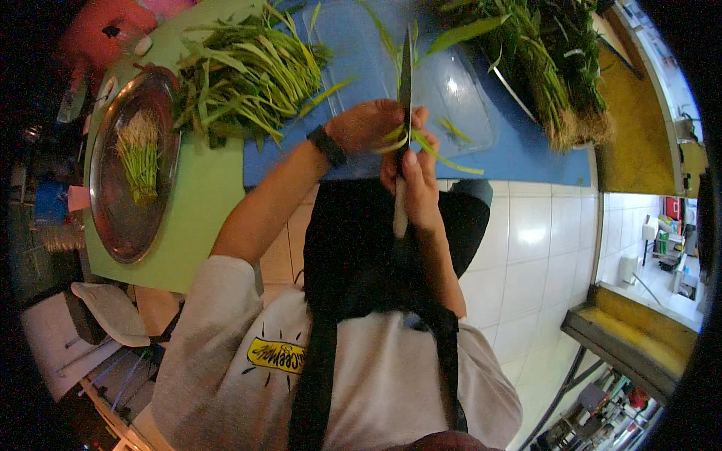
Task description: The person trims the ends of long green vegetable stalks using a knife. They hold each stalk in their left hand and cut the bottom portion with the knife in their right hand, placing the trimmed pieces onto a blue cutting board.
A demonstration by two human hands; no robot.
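Observation:
My right hand (416, 172) grips the pale handle of a kitchen knife (406, 84), its blade pointing away from me. Against the blade, my left hand (366, 125), with a dark watch on the wrist, pinches leafy green stalks (437, 153); the fingers partly hide them. Beneath my hands, a clear plastic lid or tray (361, 62) lies on the blue table surface (282, 163). A loose heap of leafy greens (254, 73) is to the left. At the upper right lie bundles of rooted greens (541, 84), near a curved metal edge.
On the green surface (208, 225) at left, an oval metal tray (104, 186) holds a bunch of rooted stems (138, 163). A chair (113, 313) stands at lower left. A yellow-topped ledge (637, 129) adjoins the blue surface at right, above a tiled floor (527, 237).

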